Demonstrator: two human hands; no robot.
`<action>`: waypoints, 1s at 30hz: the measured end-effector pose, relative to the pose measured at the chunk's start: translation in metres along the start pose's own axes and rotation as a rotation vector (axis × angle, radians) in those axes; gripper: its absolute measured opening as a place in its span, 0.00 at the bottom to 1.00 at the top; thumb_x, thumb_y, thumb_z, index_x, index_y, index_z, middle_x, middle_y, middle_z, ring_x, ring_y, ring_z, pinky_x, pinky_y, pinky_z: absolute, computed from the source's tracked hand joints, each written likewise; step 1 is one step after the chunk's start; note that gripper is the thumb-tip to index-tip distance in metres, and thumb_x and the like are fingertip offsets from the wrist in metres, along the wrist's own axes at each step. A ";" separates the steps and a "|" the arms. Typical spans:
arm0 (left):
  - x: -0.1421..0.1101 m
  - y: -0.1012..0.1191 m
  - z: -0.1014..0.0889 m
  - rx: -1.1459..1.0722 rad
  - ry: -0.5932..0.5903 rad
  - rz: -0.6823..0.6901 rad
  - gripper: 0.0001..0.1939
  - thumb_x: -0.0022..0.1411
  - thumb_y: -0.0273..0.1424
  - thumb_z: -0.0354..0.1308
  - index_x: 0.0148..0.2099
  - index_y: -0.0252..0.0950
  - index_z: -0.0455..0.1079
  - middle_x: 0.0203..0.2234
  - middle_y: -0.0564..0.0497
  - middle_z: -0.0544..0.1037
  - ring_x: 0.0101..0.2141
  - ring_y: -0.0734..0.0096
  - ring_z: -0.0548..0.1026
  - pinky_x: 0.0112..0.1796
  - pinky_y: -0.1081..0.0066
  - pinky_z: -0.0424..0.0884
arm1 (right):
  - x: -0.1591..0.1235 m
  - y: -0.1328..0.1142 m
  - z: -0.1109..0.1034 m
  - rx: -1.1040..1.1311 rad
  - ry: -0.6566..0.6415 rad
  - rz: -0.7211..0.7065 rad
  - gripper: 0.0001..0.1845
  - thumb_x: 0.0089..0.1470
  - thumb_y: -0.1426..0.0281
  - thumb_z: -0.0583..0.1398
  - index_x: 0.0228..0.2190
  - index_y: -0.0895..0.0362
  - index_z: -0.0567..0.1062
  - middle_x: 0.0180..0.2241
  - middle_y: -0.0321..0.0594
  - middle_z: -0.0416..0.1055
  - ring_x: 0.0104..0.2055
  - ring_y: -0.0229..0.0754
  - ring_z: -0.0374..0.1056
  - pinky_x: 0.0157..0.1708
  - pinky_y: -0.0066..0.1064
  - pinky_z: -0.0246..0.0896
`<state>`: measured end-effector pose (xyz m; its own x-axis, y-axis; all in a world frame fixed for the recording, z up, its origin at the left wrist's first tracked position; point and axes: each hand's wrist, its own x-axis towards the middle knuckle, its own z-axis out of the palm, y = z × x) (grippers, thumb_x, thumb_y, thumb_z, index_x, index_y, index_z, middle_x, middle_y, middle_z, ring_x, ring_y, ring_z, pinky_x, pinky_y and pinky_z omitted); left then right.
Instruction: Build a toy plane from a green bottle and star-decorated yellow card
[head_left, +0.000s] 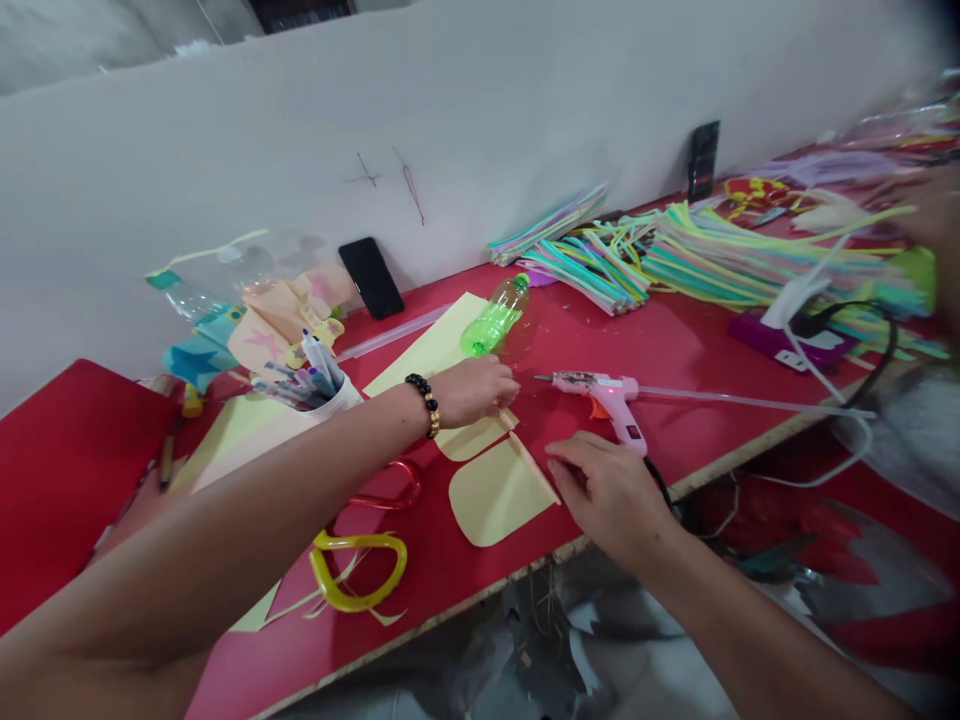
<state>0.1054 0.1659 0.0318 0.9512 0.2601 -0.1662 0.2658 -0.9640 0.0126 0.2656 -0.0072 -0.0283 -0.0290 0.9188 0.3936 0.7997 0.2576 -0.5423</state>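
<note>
My left hand point(476, 392), with a beaded bracelet at the wrist, reaches across the red table. Its fingers are bent together at the folded edge of a pale yellow paper piece point(472, 440), which the hand partly covers. A second yellow paper piece point(499, 495), rounded at one end and with a folded strip along one side, lies just in front. Close to that strip hovers my right hand point(611, 495), thumb and forefinger slightly apart, nothing visible between them. A pink glue gun point(611, 395) with a long clear glue stick rests beyond the right hand.
Scissors with yellow and red handles point(360, 570) lie at the left among paper scraps. Behind are a pen cup point(330, 400), a green plastic bottle point(495, 318) and a phone point(371, 278). Pipe-cleaner bundles point(712, 255) and a purple power strip point(795, 345) sit at right.
</note>
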 end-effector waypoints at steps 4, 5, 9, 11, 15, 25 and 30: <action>-0.001 -0.003 -0.001 -0.033 -0.010 -0.020 0.03 0.59 0.24 0.60 0.36 0.35 0.69 0.32 0.50 0.75 0.36 0.67 0.69 0.37 0.70 0.59 | 0.001 0.000 0.001 0.000 -0.008 0.009 0.10 0.56 0.73 0.56 0.33 0.59 0.78 0.29 0.42 0.74 0.30 0.42 0.71 0.33 0.32 0.63; -0.001 -0.004 -0.001 -0.042 -0.013 -0.027 0.04 0.58 0.24 0.60 0.37 0.35 0.69 0.32 0.50 0.75 0.36 0.67 0.69 0.36 0.70 0.59 | 0.001 0.000 0.001 -0.002 -0.012 0.010 0.10 0.56 0.73 0.56 0.33 0.59 0.78 0.29 0.42 0.74 0.30 0.42 0.71 0.33 0.32 0.63; 0.000 -0.008 -0.004 -0.087 -0.041 -0.042 0.09 0.57 0.26 0.63 0.42 0.35 0.69 0.35 0.50 0.76 0.38 0.67 0.71 0.35 0.71 0.59 | 0.001 -0.001 0.000 -0.017 -0.011 0.002 0.10 0.56 0.73 0.56 0.34 0.59 0.78 0.29 0.42 0.74 0.31 0.42 0.71 0.33 0.32 0.63; 0.002 -0.010 -0.006 -0.106 -0.063 -0.035 0.08 0.58 0.27 0.63 0.41 0.35 0.70 0.35 0.49 0.77 0.38 0.67 0.71 0.35 0.72 0.59 | 0.001 -0.001 0.000 -0.022 -0.004 -0.002 0.10 0.57 0.73 0.55 0.34 0.59 0.78 0.29 0.42 0.74 0.30 0.42 0.71 0.33 0.32 0.62; 0.006 -0.013 -0.007 -0.132 -0.101 -0.024 0.03 0.56 0.23 0.61 0.34 0.35 0.72 0.30 0.51 0.76 0.34 0.70 0.71 0.32 0.73 0.58 | 0.003 -0.001 0.000 -0.015 0.001 -0.001 0.10 0.56 0.73 0.56 0.33 0.58 0.78 0.29 0.42 0.74 0.30 0.42 0.71 0.32 0.31 0.62; -0.011 -0.011 -0.028 -0.183 -0.034 -0.116 0.03 0.61 0.24 0.55 0.35 0.35 0.68 0.29 0.53 0.74 0.30 0.74 0.69 0.31 0.75 0.58 | 0.007 -0.002 -0.004 0.069 0.054 0.010 0.08 0.57 0.71 0.57 0.35 0.58 0.77 0.30 0.41 0.74 0.32 0.41 0.71 0.33 0.31 0.63; -0.027 -0.003 -0.057 -0.218 0.106 -0.148 0.04 0.64 0.28 0.53 0.37 0.36 0.69 0.32 0.53 0.75 0.33 0.74 0.71 0.34 0.74 0.61 | 0.010 -0.002 -0.008 0.170 0.074 0.079 0.10 0.56 0.67 0.60 0.39 0.56 0.76 0.31 0.39 0.74 0.30 0.39 0.69 0.32 0.30 0.64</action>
<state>0.0880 0.1647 0.0927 0.9075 0.4129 -0.0778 0.4198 -0.8832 0.2092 0.2686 -0.0012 -0.0169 0.0783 0.9154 0.3949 0.6850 0.2384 -0.6884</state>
